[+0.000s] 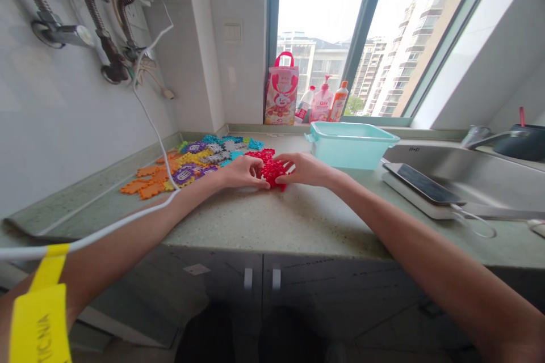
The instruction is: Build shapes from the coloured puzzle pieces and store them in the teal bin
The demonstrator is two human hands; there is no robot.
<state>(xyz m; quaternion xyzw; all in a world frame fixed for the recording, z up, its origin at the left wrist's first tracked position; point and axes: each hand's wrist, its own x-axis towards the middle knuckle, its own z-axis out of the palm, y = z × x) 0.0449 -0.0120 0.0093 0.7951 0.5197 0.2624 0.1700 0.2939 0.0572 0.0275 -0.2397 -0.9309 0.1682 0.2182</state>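
Note:
Red plastic interlocking toy pieces (273, 170) lie between my two hands on the stone counter (272, 218). My left hand (247, 171) grips them from the left, fingers curled and thumb in front. From the right, my right hand (298, 168) pinches the same red cluster between thumb and fingers. Further red pieces (264, 153) rest just behind. Left of my hands spreads a flat pile of similar pieces: orange ones (152, 184), purple ones (184, 174), yellow ones (200, 157) and grey ones (219, 153). The inner fingertips are partly hidden.
A teal plastic tub (351, 144) stands behind my right hand. A phone (421, 183) lies on a white box (419, 198) beside the steel sink (481, 181). A white cable (149, 119) crosses over my left forearm. Bottles (322, 103) and a pink bag (281, 93) line the windowsill.

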